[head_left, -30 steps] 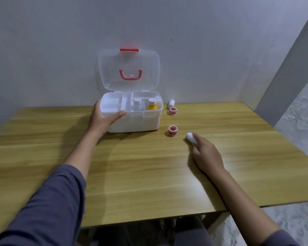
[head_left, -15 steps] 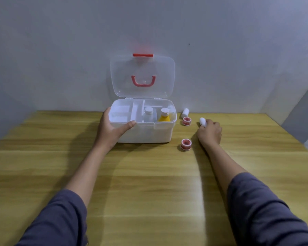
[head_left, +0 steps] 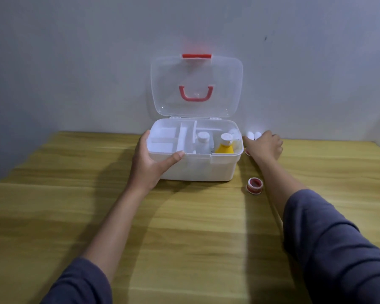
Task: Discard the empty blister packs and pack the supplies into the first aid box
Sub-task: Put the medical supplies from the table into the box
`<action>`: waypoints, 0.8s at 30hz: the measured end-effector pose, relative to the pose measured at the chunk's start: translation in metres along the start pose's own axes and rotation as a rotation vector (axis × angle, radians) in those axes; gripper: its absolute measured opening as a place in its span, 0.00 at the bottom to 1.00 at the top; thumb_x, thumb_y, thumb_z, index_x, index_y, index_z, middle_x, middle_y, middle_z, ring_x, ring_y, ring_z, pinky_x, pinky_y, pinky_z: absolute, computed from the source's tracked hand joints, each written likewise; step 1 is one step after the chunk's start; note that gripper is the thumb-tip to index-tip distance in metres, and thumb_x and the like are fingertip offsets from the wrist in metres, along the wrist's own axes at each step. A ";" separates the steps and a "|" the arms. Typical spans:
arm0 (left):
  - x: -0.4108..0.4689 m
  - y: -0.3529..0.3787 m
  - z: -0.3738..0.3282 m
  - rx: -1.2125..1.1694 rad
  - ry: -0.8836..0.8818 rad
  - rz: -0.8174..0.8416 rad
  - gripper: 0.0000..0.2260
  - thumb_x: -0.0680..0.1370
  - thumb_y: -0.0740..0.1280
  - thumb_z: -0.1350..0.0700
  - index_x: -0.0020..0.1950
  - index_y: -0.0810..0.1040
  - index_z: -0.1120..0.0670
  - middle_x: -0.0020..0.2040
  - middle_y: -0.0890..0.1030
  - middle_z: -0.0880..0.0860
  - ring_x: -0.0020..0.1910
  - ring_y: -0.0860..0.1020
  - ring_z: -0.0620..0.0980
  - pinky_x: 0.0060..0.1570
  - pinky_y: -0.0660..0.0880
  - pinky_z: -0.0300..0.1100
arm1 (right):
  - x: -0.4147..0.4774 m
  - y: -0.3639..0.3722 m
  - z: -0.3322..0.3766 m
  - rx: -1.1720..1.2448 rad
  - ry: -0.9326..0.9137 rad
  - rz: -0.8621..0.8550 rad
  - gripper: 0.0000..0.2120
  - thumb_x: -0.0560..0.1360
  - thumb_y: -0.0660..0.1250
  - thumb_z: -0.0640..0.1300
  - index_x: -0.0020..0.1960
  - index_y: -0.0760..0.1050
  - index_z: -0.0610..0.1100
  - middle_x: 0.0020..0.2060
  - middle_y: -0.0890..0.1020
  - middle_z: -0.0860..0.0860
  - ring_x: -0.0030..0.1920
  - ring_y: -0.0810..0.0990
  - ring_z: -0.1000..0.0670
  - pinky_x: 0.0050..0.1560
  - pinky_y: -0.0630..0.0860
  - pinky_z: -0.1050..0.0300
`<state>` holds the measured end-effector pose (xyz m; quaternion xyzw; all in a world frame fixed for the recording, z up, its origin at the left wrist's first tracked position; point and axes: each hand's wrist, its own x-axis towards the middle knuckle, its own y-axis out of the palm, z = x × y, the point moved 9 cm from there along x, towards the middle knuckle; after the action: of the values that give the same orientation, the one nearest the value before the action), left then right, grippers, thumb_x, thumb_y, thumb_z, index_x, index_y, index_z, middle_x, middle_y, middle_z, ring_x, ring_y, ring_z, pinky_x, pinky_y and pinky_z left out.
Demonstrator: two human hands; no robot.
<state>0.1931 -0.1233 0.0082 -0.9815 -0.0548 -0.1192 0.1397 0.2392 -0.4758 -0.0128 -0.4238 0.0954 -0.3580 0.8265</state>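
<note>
The white first aid box (head_left: 203, 170) stands open at the back of the wooden table (head_left: 184, 238), its clear lid (head_left: 196, 84) upright against the wall. Inside are a white-capped bottle (head_left: 203, 140) and a yellow bottle (head_left: 224, 148). My left hand (head_left: 149, 163) grips the box's front left corner, thumb on the rim. My right hand (head_left: 264, 147) is just right of the box, fingers closed on a white gauze roll (head_left: 258, 135) that lies beside a second white roll (head_left: 249, 135). A red-and-white tape roll (head_left: 254, 185) lies in front. Another tape roll (head_left: 247, 152) peeks from under my right hand.
The box's left side holds a white divider tray (head_left: 165, 139) with nothing visible in it. A grey wall (head_left: 75, 73) rises directly behind the table. No blister packs are in view.
My right hand picked a white roll off the table and carried it back and left to the second roll beside the box. My left hand stayed on the box.
</note>
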 end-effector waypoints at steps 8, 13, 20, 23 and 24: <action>-0.001 0.001 -0.004 0.000 0.008 0.001 0.49 0.62 0.80 0.43 0.78 0.61 0.53 0.74 0.68 0.49 0.73 0.67 0.47 0.74 0.65 0.47 | -0.002 -0.003 0.001 0.059 -0.053 0.028 0.22 0.71 0.63 0.53 0.58 0.72 0.40 0.59 0.74 0.39 0.61 0.71 0.38 0.61 0.67 0.46; -0.001 0.001 -0.006 -0.009 0.014 0.005 0.43 0.68 0.80 0.51 0.77 0.62 0.53 0.70 0.69 0.45 0.70 0.68 0.45 0.72 0.66 0.44 | -0.008 -0.010 0.001 0.102 -0.081 0.058 0.19 0.70 0.64 0.48 0.56 0.73 0.39 0.56 0.76 0.40 0.55 0.76 0.38 0.47 0.70 0.52; -0.003 0.001 -0.007 -0.013 0.000 0.018 0.52 0.57 0.76 0.35 0.77 0.63 0.51 0.73 0.71 0.49 0.72 0.70 0.48 0.72 0.68 0.51 | -0.018 -0.019 0.001 0.156 -0.092 0.058 0.17 0.69 0.66 0.49 0.55 0.75 0.40 0.53 0.80 0.42 0.54 0.77 0.39 0.46 0.72 0.52; -0.003 0.001 -0.009 -0.022 0.005 0.022 0.48 0.61 0.79 0.40 0.76 0.63 0.50 0.71 0.71 0.47 0.71 0.69 0.47 0.70 0.68 0.45 | -0.021 -0.029 0.000 0.216 -0.092 0.030 0.17 0.69 0.66 0.49 0.54 0.75 0.40 0.51 0.80 0.42 0.52 0.77 0.39 0.44 0.71 0.52; -0.003 0.001 -0.008 -0.026 0.003 0.025 0.45 0.64 0.81 0.44 0.76 0.63 0.50 0.70 0.71 0.46 0.71 0.70 0.47 0.70 0.68 0.43 | -0.022 -0.034 0.000 0.243 -0.093 0.015 0.16 0.69 0.66 0.49 0.53 0.76 0.41 0.50 0.81 0.43 0.50 0.77 0.40 0.42 0.70 0.53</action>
<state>0.1887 -0.1269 0.0142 -0.9836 -0.0409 -0.1195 0.1284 0.2058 -0.4739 0.0104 -0.3358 0.0160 -0.3405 0.8781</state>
